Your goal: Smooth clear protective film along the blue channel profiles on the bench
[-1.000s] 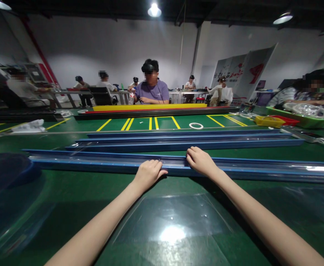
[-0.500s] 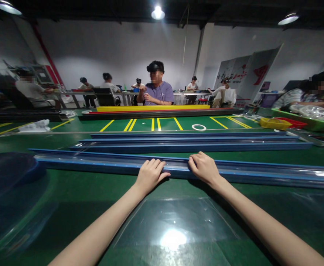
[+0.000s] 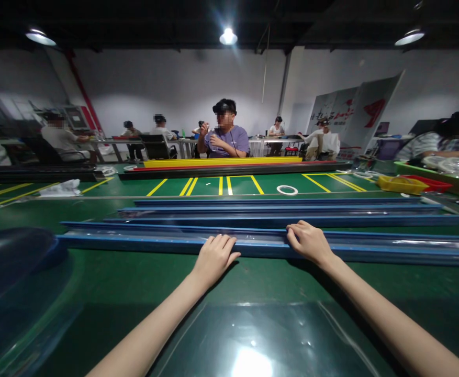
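Observation:
A long blue channel strip (image 3: pixel 135 242) lies across the green table in front of me. My left hand (image 3: pixel 213 256) rests on its near edge with the fingers laid flat over the top. My right hand (image 3: pixel 308 242) sits a little further right on the same strip, fingers curled over its near rim and gripping it. Both forearms reach in from the bottom of the view.
More blue strips (image 3: pixel 276 212) lie stacked just behind. A clear plastic sheet (image 3: pixel 253 335) covers the table near me, and a dark blue curved object (image 3: pixel 9 256) sits at left. A white ring (image 3: pixel 287 189), yellow tray (image 3: pixel 400 184) and green tray (image 3: pixel 437 175) lie beyond. People sit at far tables.
The view has tilted up and shifted, so the strip and both hands sit slightly further right and lower. The hands stay on the strip. The person opposite raised a hand to the face.

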{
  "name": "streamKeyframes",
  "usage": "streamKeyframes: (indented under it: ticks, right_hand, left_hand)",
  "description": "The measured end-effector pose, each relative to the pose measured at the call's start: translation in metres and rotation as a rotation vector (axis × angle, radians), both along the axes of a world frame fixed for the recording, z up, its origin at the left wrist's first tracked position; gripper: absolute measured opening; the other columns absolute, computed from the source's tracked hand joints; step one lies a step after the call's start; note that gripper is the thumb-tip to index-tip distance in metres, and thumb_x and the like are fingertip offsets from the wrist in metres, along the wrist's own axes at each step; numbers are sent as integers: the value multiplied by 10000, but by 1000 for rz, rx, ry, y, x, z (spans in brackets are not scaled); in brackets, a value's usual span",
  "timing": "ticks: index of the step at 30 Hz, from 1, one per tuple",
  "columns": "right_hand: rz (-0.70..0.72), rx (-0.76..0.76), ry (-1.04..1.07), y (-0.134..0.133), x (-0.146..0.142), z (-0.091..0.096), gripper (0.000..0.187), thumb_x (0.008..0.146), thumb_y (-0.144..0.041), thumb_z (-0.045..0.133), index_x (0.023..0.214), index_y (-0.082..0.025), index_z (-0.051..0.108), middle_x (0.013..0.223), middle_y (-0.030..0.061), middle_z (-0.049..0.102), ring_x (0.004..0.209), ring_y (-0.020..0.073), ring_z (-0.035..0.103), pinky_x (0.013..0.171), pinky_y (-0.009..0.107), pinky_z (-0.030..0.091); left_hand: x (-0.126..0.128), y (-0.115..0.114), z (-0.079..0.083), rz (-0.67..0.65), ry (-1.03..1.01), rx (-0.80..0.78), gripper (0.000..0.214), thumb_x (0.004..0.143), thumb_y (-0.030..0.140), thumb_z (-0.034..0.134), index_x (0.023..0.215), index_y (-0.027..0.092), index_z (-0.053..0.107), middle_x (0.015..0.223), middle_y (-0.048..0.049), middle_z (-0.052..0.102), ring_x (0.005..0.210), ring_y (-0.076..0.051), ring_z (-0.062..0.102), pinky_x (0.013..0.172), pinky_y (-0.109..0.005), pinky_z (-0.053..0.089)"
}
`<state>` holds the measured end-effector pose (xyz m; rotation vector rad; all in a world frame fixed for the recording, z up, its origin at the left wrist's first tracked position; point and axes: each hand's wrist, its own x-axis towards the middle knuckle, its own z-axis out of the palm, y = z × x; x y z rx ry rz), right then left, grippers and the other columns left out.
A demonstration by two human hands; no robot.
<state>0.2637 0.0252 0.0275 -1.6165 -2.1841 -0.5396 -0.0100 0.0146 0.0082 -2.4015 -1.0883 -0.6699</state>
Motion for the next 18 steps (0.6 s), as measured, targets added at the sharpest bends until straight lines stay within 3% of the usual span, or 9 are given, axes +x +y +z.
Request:
streamKeyframes:
  ticks: [7,18]
  right_hand:
    - [-37,19,-16,13,9,-2,363,844,-255,309,714,-182,640,757,42,667,757,155,559,560,237,349]
    - [40,177,41,13,12,-11,344,853,-243,324,735,-165,638,751,33,668,726,138,554,617,227,355]
  left_hand:
    - [-7,19,13,-10,107,-15,268,816,362,506,987,155,512,897,-48,603,803,-188,533,664,-291,355]
    - [-12,23,-9,-7,10,58,222,859,350,434,888,159,543,777,-26,602,721,-171,501,608,-282,327]
